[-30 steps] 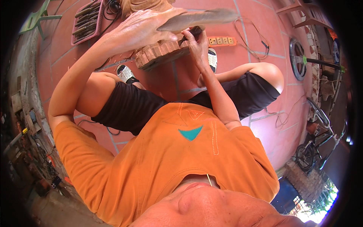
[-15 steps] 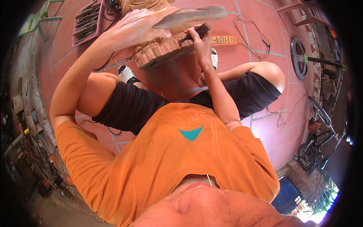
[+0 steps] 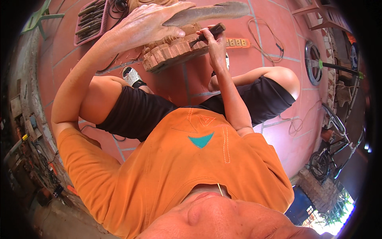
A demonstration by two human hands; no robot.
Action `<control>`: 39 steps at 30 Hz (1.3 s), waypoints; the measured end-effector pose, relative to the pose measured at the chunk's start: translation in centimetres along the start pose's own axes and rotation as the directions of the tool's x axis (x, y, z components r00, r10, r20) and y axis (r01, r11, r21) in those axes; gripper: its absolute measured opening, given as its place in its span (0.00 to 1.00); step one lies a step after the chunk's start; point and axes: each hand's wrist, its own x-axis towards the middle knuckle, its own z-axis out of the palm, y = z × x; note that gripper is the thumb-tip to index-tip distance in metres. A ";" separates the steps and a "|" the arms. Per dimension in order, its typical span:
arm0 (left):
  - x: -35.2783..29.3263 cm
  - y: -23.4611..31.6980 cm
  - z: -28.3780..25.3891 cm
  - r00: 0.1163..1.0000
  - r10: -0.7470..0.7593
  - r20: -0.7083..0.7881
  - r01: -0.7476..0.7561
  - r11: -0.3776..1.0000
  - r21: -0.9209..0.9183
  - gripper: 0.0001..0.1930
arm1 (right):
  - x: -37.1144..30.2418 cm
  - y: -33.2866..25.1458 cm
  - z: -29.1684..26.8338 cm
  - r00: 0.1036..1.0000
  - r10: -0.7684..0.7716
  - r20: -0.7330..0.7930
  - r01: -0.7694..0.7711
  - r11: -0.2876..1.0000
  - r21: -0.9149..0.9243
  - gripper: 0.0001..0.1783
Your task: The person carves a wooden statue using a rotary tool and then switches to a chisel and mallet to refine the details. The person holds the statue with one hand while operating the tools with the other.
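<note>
My left hand [image 3: 153, 22] is closed around one end of a wooden mallet [image 3: 215, 13], a long, flat, club-like piece of greyish wood. The mallet's far end reaches right, above the chisel. In my right hand [image 3: 215, 47] is a chisel [image 3: 218, 29] with a dark wooden handle, tilted with its blade pointing down and left. Its tip is at the upper edge of a wood carving [image 3: 169, 56], whose near side is a reddish-brown, ridged base. My left hand and the mallet hide part of the carving, and its top runs towards the frame's upper edge.
A pink tray [image 3: 105, 20] of chisels lies at the far left, near a green chair [image 3: 38, 20]. An orange power strip [image 3: 238, 42] and a cable [image 3: 258, 30] are on the tiled floor [image 3: 288, 95]. A wheel [image 3: 312, 63] and a bicycle [image 3: 338, 139] stand at the right.
My left hand has shifted the mallet a little to the right and away from me. My right hand and the chisel have moved slightly to the right.
</note>
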 end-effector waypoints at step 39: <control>2.4 -0.9 3.3 0.994 -0.105 0.007 0.103 0.988 0.116 0.39 | 0.7 0.8 1.1 0.978 -0.204 0.034 0.206 0.947 -0.248 0.12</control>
